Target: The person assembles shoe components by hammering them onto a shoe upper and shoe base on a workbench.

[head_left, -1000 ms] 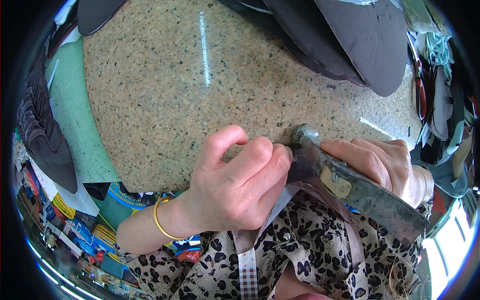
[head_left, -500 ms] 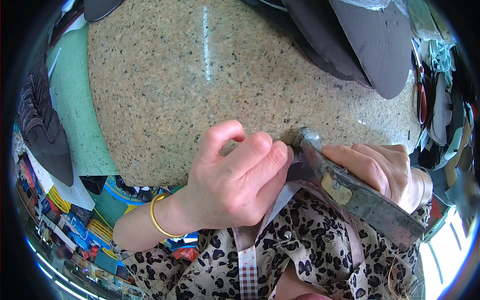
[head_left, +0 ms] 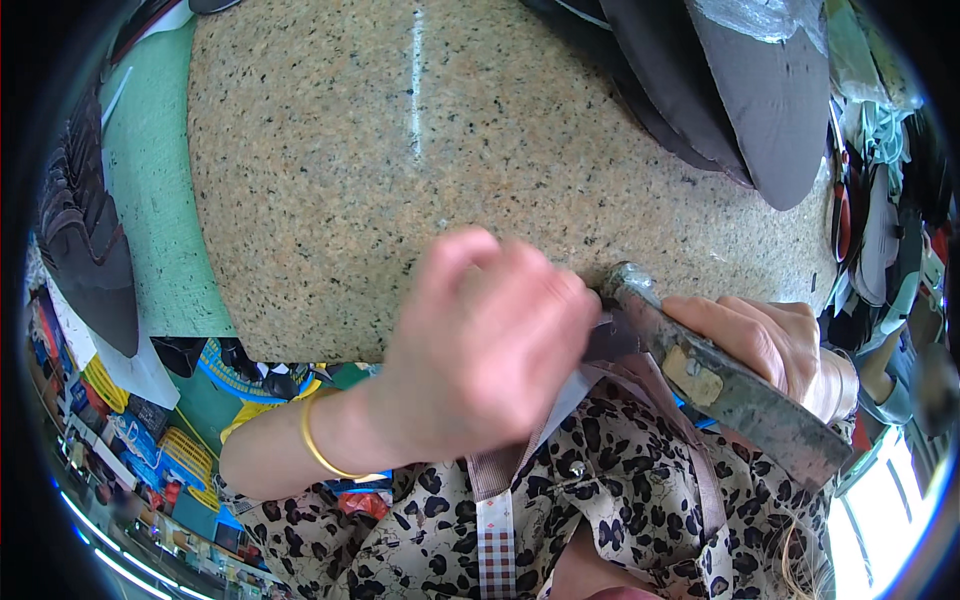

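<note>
My right hand (head_left: 765,345) is closed round a hammer, its thumb and fingers along the far side of the head. The worn metal hammer head (head_left: 760,420) has a rounded striking end on the slab's near edge, and a wooden handle end shows in its eye. The rest of the handle is hidden. My left hand (head_left: 490,340), blurred by motion, is curled into a fist left of the hammer. A dark flat piece (head_left: 612,338) sticks out from under its fingers, between fist and hammer; most of it is covered.
The speckled stone slab (head_left: 310,170) lies before me. Dark grey sole-shaped sheets (head_left: 760,110) overlap at its far right. More dark pieces (head_left: 95,270) are stacked on a green surface (head_left: 165,230) at left. Red-handled scissors (head_left: 843,215) hang by the right edge.
My left fist has moved slightly right and blurs. The hammer and my right hand have shifted a little to the right. The whole view has tilted slightly.
</note>
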Demonstrator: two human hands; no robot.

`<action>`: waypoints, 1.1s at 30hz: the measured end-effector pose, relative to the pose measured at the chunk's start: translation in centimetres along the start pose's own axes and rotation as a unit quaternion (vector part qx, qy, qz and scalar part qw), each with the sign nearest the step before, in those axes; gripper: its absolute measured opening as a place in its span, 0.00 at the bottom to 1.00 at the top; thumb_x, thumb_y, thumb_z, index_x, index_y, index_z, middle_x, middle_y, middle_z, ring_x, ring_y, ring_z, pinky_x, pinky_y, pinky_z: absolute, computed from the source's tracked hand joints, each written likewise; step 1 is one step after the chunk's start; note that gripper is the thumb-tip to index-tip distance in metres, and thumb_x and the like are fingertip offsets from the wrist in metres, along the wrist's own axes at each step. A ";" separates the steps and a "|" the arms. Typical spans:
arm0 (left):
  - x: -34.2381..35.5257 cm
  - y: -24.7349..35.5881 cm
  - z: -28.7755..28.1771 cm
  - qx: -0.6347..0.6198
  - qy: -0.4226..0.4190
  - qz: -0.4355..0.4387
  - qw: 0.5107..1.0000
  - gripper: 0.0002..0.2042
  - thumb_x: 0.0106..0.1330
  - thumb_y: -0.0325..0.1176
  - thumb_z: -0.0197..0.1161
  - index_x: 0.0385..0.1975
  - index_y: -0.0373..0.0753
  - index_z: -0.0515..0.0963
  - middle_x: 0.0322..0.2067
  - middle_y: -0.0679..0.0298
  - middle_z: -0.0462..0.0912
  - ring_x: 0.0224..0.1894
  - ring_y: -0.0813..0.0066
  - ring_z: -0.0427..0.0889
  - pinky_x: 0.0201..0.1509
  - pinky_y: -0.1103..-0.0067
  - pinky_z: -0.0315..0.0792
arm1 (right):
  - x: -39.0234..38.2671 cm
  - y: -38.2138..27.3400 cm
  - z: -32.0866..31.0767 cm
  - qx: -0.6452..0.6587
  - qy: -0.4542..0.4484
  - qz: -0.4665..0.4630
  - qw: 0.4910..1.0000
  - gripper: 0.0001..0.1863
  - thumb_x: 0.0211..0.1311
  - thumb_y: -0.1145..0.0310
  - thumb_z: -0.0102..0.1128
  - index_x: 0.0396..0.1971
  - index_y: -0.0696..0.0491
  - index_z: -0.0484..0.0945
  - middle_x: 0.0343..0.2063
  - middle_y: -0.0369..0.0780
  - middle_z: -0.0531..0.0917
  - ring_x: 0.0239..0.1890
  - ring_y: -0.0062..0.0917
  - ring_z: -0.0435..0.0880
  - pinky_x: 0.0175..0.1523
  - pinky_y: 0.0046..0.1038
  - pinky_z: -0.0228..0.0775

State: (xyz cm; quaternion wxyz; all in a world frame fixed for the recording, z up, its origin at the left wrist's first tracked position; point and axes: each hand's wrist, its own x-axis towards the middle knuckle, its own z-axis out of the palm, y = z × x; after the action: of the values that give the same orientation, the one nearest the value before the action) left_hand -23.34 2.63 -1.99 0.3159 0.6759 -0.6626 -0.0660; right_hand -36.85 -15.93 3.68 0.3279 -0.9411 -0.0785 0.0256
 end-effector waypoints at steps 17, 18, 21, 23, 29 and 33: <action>-1.1 0.4 -0.6 -0.001 0.016 -0.069 0.998 0.12 0.40 0.30 0.66 0.27 0.37 0.82 0.29 0.68 0.78 0.29 0.72 0.71 0.36 0.73 0.63 | 1.2 -0.4 0.5 -0.012 0.004 -0.039 0.999 0.25 0.44 0.70 0.60 0.44 0.68 0.71 0.14 0.35 0.69 0.14 0.20 0.75 0.13 0.23 0.64; -1.0 0.5 -0.6 0.031 0.013 -0.050 0.998 0.12 0.40 0.30 0.66 0.27 0.37 0.82 0.29 0.68 0.78 0.29 0.72 0.71 0.36 0.74 0.63 | 1.4 -0.7 0.4 -0.037 0.023 -0.039 0.998 0.25 0.44 0.71 0.60 0.44 0.69 0.70 0.14 0.36 0.69 0.14 0.21 0.75 0.13 0.23 0.64; -1.7 -0.2 -0.6 0.005 0.024 -0.064 0.998 0.11 0.41 0.30 0.66 0.27 0.36 0.82 0.29 0.69 0.78 0.29 0.72 0.71 0.36 0.73 0.63 | 1.9 -0.3 0.3 -0.001 -0.048 -0.055 0.997 0.25 0.43 0.72 0.61 0.44 0.69 0.70 0.14 0.36 0.70 0.13 0.21 0.75 0.13 0.23 0.65; -2.2 -1.3 -0.8 -0.081 0.016 -0.089 0.993 0.11 0.43 0.30 0.66 0.28 0.36 0.82 0.30 0.68 0.78 0.30 0.71 0.72 0.38 0.73 0.63 | 1.9 -0.5 0.6 0.025 -0.034 -0.027 0.999 0.25 0.43 0.72 0.61 0.43 0.68 0.71 0.15 0.36 0.70 0.13 0.22 0.75 0.14 0.23 0.66; -2.3 0.7 -0.4 0.019 0.049 -0.103 0.993 0.12 0.41 0.31 0.67 0.29 0.37 0.82 0.29 0.70 0.78 0.30 0.73 0.72 0.37 0.73 0.63 | 2.5 -1.1 0.1 -0.012 -0.070 -0.034 0.997 0.26 0.43 0.71 0.60 0.44 0.68 0.71 0.16 0.38 0.71 0.15 0.24 0.77 0.16 0.24 0.68; -3.1 0.4 -0.4 -0.016 0.053 -0.126 0.990 0.14 0.42 0.32 0.67 0.31 0.38 0.82 0.30 0.70 0.78 0.30 0.73 0.71 0.38 0.73 0.63 | 2.9 -0.7 0.0 0.004 -0.095 -0.030 0.995 0.26 0.44 0.71 0.60 0.45 0.68 0.71 0.16 0.38 0.71 0.16 0.24 0.77 0.16 0.24 0.68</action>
State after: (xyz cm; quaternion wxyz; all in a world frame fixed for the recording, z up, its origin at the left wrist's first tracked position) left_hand -23.86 5.71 -2.49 0.3505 0.7515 -0.5531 -0.0806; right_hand -34.12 -14.88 4.14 0.3237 -0.9302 -0.1375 0.1049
